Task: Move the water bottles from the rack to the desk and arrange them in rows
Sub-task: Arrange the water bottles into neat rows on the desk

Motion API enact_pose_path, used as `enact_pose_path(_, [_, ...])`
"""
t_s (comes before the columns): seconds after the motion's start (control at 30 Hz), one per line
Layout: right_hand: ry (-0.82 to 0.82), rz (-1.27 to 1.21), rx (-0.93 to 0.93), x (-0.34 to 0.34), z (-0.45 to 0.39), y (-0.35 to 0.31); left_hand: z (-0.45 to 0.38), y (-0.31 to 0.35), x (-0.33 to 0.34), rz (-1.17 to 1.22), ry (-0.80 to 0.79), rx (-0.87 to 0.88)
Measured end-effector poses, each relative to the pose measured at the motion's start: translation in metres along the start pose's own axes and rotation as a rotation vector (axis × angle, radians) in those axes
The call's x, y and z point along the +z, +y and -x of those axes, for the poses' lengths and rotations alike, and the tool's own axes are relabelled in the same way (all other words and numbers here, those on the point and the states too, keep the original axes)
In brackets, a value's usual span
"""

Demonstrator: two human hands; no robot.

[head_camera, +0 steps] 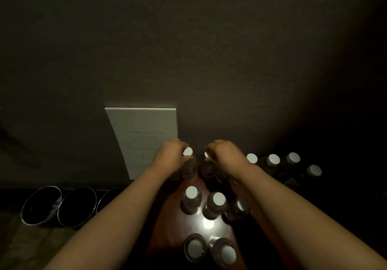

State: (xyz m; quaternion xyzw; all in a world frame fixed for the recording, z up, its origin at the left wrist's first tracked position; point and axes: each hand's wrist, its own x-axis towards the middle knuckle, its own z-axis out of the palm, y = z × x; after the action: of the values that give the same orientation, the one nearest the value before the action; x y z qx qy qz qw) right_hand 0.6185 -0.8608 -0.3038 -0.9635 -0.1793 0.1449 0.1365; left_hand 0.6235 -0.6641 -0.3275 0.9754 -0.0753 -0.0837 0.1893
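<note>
Head view, dim light. A white printed card (146,142) leans on the wall just behind the left hand (170,155); three dark bowls (41,205) sit well to its left. On the reddish desk (167,238), capped bottles stand in pairs nearer the viewer than the fingers; the right forearm partly hides one (237,207). More bottles (273,160) stand in shadow right of the right hand (222,153). Each hand's fingers curl around an upright bottle: left bottle (188,163), right bottle (207,165), side by side.
</note>
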Motion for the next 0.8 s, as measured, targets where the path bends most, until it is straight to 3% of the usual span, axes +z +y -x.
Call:
enact_pose_path(0.27, [-0.110, -0.017, -0.041, -0.011, -0.001, 0.005, 0.000, -0.008, -0.006, 0.021, -0.088, 0.160])
enact_pose_path(0.8, [-0.009, -0.017, 0.033, -0.002, -0.008, -0.001, -0.004, -0.004, 0.003, 0.033, -0.001, 0.097])
